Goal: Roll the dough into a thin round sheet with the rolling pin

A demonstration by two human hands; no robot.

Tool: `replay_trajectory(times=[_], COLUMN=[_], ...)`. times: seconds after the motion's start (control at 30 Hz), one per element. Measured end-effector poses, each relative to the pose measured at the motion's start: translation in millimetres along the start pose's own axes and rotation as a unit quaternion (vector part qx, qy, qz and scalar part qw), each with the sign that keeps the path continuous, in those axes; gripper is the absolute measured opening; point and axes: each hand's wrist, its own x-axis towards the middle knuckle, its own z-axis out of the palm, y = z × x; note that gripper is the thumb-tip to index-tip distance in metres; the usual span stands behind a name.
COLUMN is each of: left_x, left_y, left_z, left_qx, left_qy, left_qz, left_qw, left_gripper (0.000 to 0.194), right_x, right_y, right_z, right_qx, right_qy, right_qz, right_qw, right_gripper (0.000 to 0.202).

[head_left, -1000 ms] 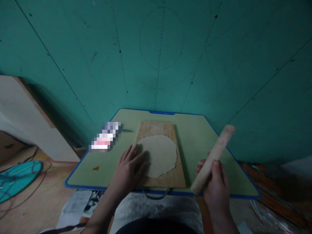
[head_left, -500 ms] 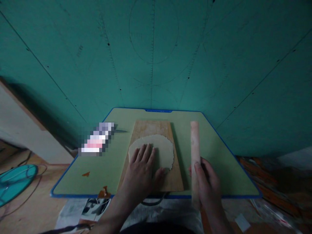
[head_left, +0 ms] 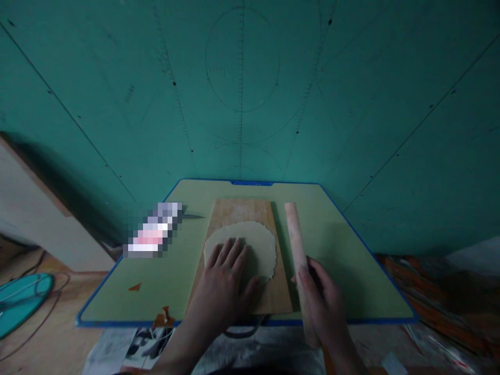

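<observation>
A flat, rolled-out sheet of dough (head_left: 258, 245) with a ragged right edge lies on a wooden cutting board (head_left: 242, 208). My left hand (head_left: 224, 278) rests on the dough's lower left part, palm down, fingers spread. To the right of the board, my right hand (head_left: 322, 291) grips a pale wooden rolling pin (head_left: 297, 239) around its lower half. The pin is held above the table, its far end leaning slightly left. Part of the dough is hidden beneath my left hand.
The board lies on a light green table (head_left: 152, 291) with a blue rim. A pixelated object (head_left: 154, 229) is on its left side, beside a thin blade-like tip (head_left: 193, 216). Brown scraps (head_left: 164, 316) sit near the front edge. A green wall (head_left: 242, 120) rises behind.
My right hand has brought the rolling pin left, closer to the board, and its far end now tilts left. My left hand stays on the dough. The whole view has shifted slightly.
</observation>
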Motion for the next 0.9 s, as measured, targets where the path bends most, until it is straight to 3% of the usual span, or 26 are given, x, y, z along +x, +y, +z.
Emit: replay_trajectory(times=[0.13,0.23,0.4,0.53,0.57,0.7,0.77,0.9], left_x=[-1.6,-4.4,-5.6,-5.6,-6.3,-13.2,-17.6,-21.7], left_y=[-1.2,-18.5,-49.5,-34.8,-31.1,-39.6,-50.8,-59.6], left_z=[-3.9,-8.9,-15.4,-12.6,-10.8,-2.8,-0.5,-2.3], left_qx=[-0.029,-0.038,0.042,-0.017,-0.022,0.011,-0.001,-0.044], left_qy=[-0.001,-0.024,0.009,-0.026,-0.029,0.011,0.008,-0.001], left_qz=[0.015,0.051,-0.08,0.033,0.027,-0.189,-0.215,-0.196], left_qw=[0.999,0.998,0.996,0.999,0.999,0.982,0.977,0.98], left_gripper=[0.045,0.042,0.046,0.047,0.048,0.057,0.059,0.058], right_x=[0.0,0.6,0.3,-1.2,-1.5,-2.6,-3.0,-3.7], right_y=[1.8,4.7,5.7,4.7,5.1,6.9,6.3,3.9], right_z=[0.4,0.5,1.3,1.8,1.7,0.8,0.5,0.4], right_qx=[0.005,0.004,-0.004,-0.007,-0.009,-0.02,-0.025,-0.035], right_qy=[-0.014,-0.02,-0.028,-0.045,-0.047,-0.046,-0.05,-0.061], right_qz=[0.002,0.003,-0.008,-0.005,-0.004,0.001,0.0,0.003], right_qw=[1.0,1.0,1.0,0.999,0.999,0.999,0.998,0.997], right_gripper=[0.054,0.056,0.055,0.054,0.054,0.054,0.054,0.054])
